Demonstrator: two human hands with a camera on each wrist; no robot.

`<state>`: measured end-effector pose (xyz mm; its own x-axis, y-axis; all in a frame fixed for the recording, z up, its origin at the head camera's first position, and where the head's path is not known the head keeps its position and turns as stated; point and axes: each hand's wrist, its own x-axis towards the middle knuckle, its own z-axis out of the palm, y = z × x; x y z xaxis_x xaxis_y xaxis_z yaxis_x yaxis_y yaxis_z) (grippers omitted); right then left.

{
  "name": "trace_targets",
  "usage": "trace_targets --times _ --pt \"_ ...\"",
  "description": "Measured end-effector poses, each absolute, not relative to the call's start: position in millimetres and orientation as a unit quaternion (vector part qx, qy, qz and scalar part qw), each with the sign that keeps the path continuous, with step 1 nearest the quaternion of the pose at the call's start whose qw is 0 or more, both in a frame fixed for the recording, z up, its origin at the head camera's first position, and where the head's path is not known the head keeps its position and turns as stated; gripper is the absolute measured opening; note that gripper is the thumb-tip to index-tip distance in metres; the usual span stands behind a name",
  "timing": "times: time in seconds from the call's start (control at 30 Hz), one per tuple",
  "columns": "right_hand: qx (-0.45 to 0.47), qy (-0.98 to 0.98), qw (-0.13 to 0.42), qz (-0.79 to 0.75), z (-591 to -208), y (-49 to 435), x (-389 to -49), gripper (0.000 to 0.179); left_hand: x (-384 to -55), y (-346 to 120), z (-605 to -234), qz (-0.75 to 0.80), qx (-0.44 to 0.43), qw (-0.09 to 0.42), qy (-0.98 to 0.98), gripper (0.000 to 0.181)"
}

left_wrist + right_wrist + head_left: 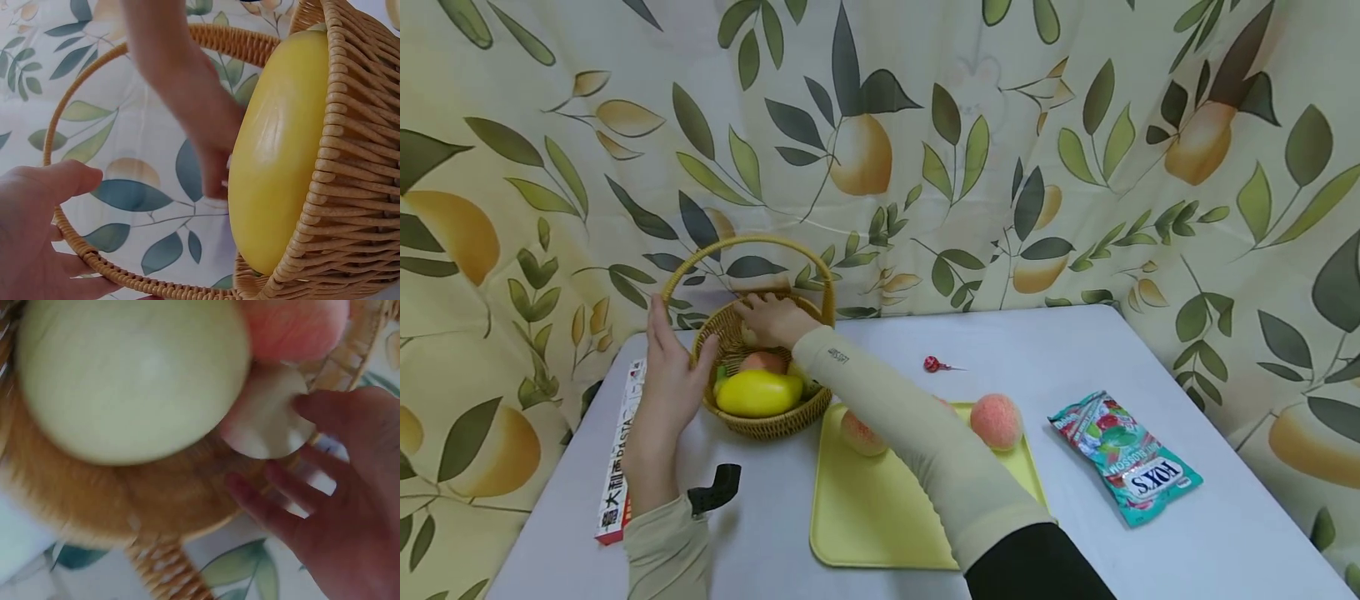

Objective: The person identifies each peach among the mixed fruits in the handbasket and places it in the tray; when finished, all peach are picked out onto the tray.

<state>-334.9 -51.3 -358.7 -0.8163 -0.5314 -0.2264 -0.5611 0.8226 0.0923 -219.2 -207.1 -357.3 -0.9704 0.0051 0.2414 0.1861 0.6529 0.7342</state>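
Basket (772, 427) | yellow fruit (758, 394), peach (763, 361), pale fruit (265, 422) inside | both hands (672, 387) (773, 322) loosely spread

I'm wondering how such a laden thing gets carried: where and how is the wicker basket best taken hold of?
Probably by the top of its arched handle, from straight above: the slim arch stands upright over the wicker basket, well above the yellow fruit, with its crown unobstructed.
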Motion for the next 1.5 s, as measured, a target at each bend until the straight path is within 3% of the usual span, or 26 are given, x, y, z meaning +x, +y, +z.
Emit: trace_targets --times 0.4,0.57,0.67,0.87,1.03,1.27,1.5 --pt "-0.316 0.933 0.052 0.162 -356 -31 -327 0.054 -219 -206 -355 -0.397 -0.044 0.107 -0.91 0.093" --pt "-0.348 0.925 0.025 0.151 -360 -21 -318 0.046 -216 -203 -361 -0.393 -0.038 0.094 -0.914 0.094" --pt "-0.344 0.93 0.034 0.123 -357 -15 -314 0.045 -212 -203 -363 -0.388 -0.034 0.085 -0.917 0.095" --pt "-0.286 0.95 0.11 0.063 -335 2 -320 0.069 -214 -207 -359 -0.388 -0.043 0.095 -0.916 0.093" --pt "-0.292 0.947 0.132 0.005 -320 31 -311 0.062 -223 -204 -352 -0.399 -0.055 0.091 -0.911 0.094" --pt "-0.335 0.938 0.072 -0.051 -307 66 -269 0.062 -229 -199 -345 -0.391 -0.051 0.081 -0.915 0.095" --pt "-0.382 0.902 0.094 -0.181 -312 89 -195 0.049 -220 -203 -352 -0.397 -0.038 0.074 -0.914 0.095"
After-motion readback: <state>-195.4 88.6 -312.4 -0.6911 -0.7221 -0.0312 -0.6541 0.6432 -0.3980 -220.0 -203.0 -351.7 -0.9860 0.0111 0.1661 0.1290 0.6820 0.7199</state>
